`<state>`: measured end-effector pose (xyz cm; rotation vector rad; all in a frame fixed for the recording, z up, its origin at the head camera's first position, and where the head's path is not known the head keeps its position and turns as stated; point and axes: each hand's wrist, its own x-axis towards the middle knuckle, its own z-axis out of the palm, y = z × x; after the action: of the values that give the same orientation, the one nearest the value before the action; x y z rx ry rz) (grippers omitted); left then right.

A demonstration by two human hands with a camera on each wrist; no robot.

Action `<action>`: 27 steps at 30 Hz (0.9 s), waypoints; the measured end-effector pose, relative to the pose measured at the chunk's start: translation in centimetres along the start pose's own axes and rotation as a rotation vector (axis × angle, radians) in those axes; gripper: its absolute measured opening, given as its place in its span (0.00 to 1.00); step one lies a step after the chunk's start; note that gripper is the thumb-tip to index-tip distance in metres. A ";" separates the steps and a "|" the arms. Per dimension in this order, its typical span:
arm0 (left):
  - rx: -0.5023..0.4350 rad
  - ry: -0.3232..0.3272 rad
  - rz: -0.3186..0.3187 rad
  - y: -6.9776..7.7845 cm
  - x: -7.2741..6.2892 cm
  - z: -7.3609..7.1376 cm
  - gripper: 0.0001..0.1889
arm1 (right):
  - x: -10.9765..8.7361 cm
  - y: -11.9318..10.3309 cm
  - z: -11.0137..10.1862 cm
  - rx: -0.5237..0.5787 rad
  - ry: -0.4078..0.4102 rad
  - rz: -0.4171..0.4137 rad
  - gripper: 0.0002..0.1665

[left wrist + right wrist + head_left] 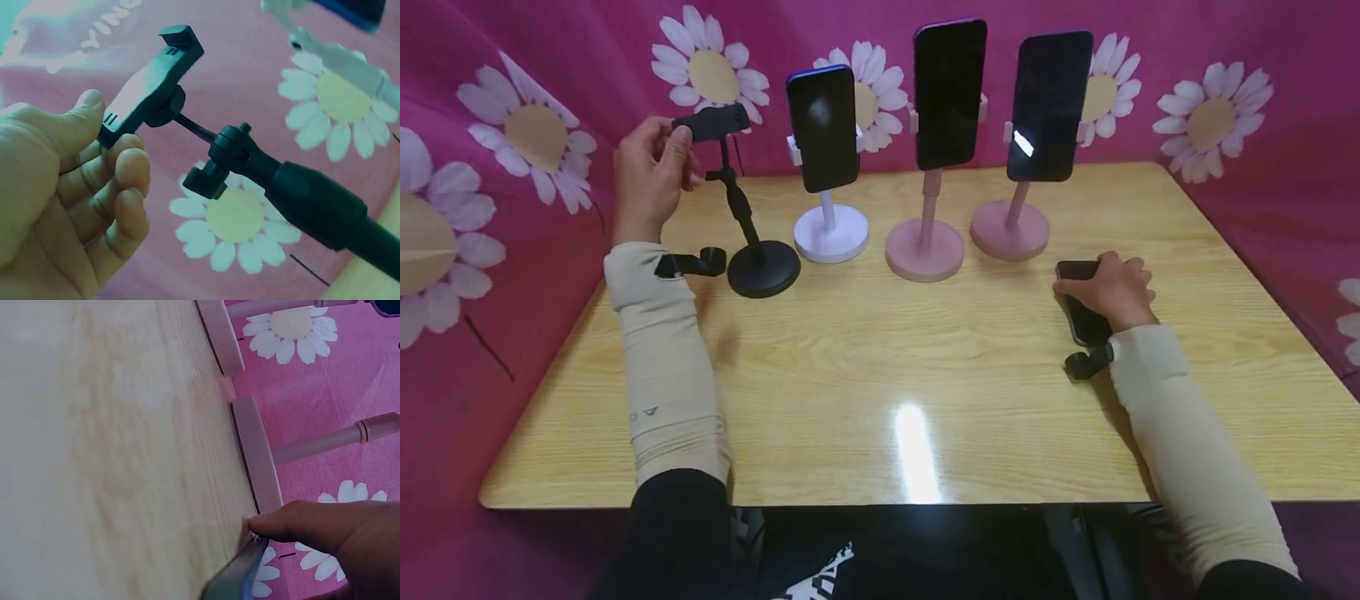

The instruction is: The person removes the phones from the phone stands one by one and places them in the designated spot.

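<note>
At the far left, my left hand (651, 179) pinches the end of the black clamp (715, 123) on top of a black phone stand (742, 208). The left wrist view shows the thumb on the clamp's face and fingertips behind its lower end; the clamp (147, 84) holds no phone. On the right side of the table, my right hand (1122, 292) grips a dark phone (1084, 321) across its sides. In the right wrist view the thumb (306, 526) presses the edge of the phone (234, 575), whose far side is hidden.
Along the back stand a white stand (831, 233) and two pink stands (925, 250), each bearing an upright phone (823, 125). The wooden table (820, 375) has a flowered pink cloth (1300, 167) behind and beside it.
</note>
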<state>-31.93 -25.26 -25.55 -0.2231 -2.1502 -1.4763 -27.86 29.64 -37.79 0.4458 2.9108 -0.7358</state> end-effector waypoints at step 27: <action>-0.276 -0.083 -0.294 0.6 2.5 -0.8 0.11 | -0.1 0.2 -0.5 0.051 -0.019 0.029 0.59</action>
<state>-33.57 -26.16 -23.60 -0.0661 -2.1047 -1.9654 -27.74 29.98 -37.45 0.4822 2.8678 -0.8076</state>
